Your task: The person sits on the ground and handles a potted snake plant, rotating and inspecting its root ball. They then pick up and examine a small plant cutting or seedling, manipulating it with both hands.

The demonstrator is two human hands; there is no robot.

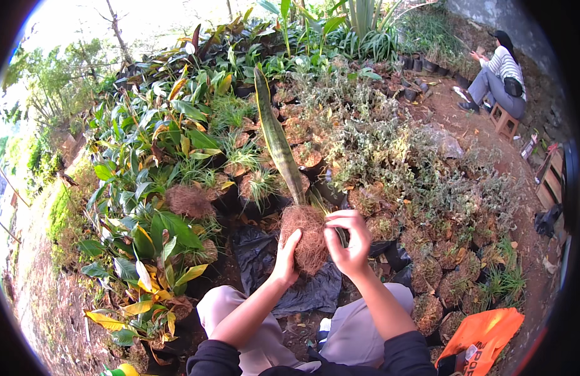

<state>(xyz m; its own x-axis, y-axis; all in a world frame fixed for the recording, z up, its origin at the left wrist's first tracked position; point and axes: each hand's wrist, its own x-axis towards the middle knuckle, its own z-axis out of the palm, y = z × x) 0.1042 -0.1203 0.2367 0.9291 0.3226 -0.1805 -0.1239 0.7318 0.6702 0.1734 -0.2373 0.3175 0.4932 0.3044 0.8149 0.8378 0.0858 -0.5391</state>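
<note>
My left hand (285,263) cups a ball of brown coconut fibre (306,235) from its lower left, thumb on the near side. Out of the ball's top rises a tall snake plant leaf (277,136), green with a yellow edge, leaning left. My right hand (355,242) is at the ball's right side, fingers bent towards the thumb; whether a thin strand is between them cannot be made out. Beneath the ball, a crumpled black plastic sheet (313,293) covers the soil between my knees. A loose heap of brown fibre (189,201) rests to the left.
Leafy potted plants (172,235) crowd the left side. Dry, greyish plants (379,141) stand ahead to the right, with round root balls (426,312) nearer. An orange bag (487,336) lies at lower right. Another person (499,75) sits on a brown stool (505,121).
</note>
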